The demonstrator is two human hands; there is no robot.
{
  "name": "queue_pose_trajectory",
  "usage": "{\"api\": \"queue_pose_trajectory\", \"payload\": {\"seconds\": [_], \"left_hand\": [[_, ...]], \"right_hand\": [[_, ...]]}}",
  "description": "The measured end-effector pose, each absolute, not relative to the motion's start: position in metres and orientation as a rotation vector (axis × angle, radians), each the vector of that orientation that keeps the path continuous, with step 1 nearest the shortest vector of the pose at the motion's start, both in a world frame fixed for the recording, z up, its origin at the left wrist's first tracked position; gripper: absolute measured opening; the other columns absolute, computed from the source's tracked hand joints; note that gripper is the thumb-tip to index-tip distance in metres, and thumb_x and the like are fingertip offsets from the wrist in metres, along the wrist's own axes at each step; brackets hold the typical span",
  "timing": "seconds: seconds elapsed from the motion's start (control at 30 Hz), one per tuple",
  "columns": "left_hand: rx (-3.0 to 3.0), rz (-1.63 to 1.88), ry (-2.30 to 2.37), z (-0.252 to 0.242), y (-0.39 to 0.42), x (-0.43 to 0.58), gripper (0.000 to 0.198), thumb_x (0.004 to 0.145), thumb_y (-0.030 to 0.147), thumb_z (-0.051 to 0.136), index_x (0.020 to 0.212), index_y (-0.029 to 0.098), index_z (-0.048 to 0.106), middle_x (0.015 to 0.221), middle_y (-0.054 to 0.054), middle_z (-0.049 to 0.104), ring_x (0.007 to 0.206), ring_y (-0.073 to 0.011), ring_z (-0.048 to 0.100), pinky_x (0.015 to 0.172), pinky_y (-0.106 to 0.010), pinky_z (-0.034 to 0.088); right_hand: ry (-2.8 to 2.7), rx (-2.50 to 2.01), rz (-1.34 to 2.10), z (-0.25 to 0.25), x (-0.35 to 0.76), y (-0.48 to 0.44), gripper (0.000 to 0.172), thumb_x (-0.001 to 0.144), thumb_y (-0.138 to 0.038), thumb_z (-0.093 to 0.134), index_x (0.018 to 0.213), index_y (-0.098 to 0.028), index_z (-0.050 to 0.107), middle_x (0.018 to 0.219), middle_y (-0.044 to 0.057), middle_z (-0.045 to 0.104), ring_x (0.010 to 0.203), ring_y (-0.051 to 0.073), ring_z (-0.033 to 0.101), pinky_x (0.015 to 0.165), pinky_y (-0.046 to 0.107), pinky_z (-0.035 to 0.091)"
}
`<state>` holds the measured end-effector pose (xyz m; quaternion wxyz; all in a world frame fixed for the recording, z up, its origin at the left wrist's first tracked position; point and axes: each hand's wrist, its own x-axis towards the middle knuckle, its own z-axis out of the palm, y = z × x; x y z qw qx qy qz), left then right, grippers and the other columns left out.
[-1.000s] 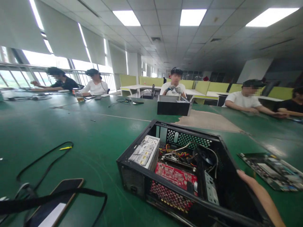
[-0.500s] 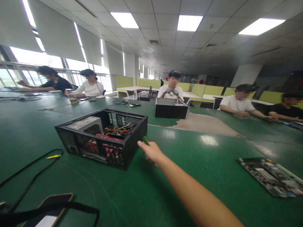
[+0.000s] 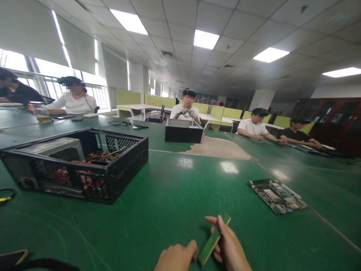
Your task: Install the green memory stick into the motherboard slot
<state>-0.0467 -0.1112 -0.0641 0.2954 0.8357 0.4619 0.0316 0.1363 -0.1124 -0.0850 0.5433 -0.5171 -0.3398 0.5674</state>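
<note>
The right hand [image 3: 231, 246] pinched a slim green memory stick [image 3: 213, 241], and the curled left hand [image 3: 176, 258] sat just beside the stick's lower end. An open computer case [image 3: 84, 165] stood far to the left, and a circuit board [image 3: 278, 191] lay ahead to the right.

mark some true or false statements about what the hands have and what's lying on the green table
1. The right hand holds a green memory stick by its edges. True.
2. The left hand is inside the open computer case. False: it sits by the stick's lower end, well apart from the case.
3. A circuit board lies flat on the green table, to the right of both hands. True.
4. The open computer case has its top cover fitted. False: the top is off, so wires and a red card show inside.
</note>
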Motion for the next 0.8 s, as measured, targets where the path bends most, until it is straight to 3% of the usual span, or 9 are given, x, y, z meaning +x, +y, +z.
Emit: {"api": "queue_pose_trajectory", "payload": {"seconds": [0.07, 0.2, 0.37, 0.67, 0.8], "left_hand": [[2.171, 0.039, 1.303, -0.058, -0.104, -0.046, 0.030, 0.073, 0.048, 0.063, 0.089, 0.023, 0.063, 0.071, -0.002, 0.060, 0.071, -0.0233, 0.059, 0.060, -0.028, 0.038], [2.049, 0.227, 1.150, -0.048, -0.098, -0.059, 0.023, 0.078, 0.039, 0.054, 0.069, 0.018, 0.055, 0.059, 0.004, 0.042, 0.058, -0.0118, 0.041, 0.052, -0.023, 0.025], [1.999, 0.315, 1.202, -0.050, -0.087, -0.075, 0.027, 0.080, 0.040, 0.049, 0.067, 0.017, 0.047, 0.060, 0.005, 0.036, 0.059, -0.0110, 0.034, 0.052, -0.023, 0.024], [1.915, 0.362, 1.127, -0.061, -0.079, -0.077, 0.029, 0.080, 0.042, 0.049, 0.067, 0.017, 0.044, 0.060, 0.005, 0.031, 0.057, -0.0101, 0.030, 0.050, -0.023, 0.022], [1.936, 0.375, 1.133, -0.059, -0.080, -0.077, 0.032, 0.082, 0.045, 0.048, 0.067, 0.017, 0.044, 0.062, 0.004, 0.035, 0.059, -0.0110, 0.034, 0.050, -0.023, 0.023]], "right_hand": [[-0.932, -1.210, 1.356, -0.081, 0.129, -0.112, 0.073, 0.076, -0.076, 0.046, 0.104, -0.011, 0.063, 0.037, -0.009, 0.034, 0.030, 0.006, 0.026, 0.033, 0.018, 0.014], [-1.109, -1.189, 1.310, -0.073, 0.117, -0.106, 0.064, 0.075, -0.070, 0.055, 0.100, -0.011, 0.060, 0.037, -0.008, 0.042, 0.030, 0.006, 0.032, 0.032, 0.017, 0.017], [-1.055, -1.163, 1.207, -0.077, 0.118, -0.100, 0.051, 0.073, -0.063, 0.062, 0.083, -0.014, 0.060, 0.043, -0.009, 0.042, 0.028, 0.003, 0.032, 0.031, 0.016, 0.013], [-1.061, -1.248, 1.018, -0.090, 0.130, -0.090, 0.043, 0.076, -0.058, 0.061, 0.085, -0.016, 0.060, 0.049, -0.009, 0.034, 0.040, 0.005, 0.031, 0.037, 0.018, 0.019], [-1.176, -1.303, 0.997, -0.095, 0.135, -0.089, 0.038, 0.080, -0.054, 0.058, 0.074, -0.017, 0.055, 0.052, -0.008, 0.034, 0.047, 0.007, 0.032, 0.043, 0.020, 0.024]]}}
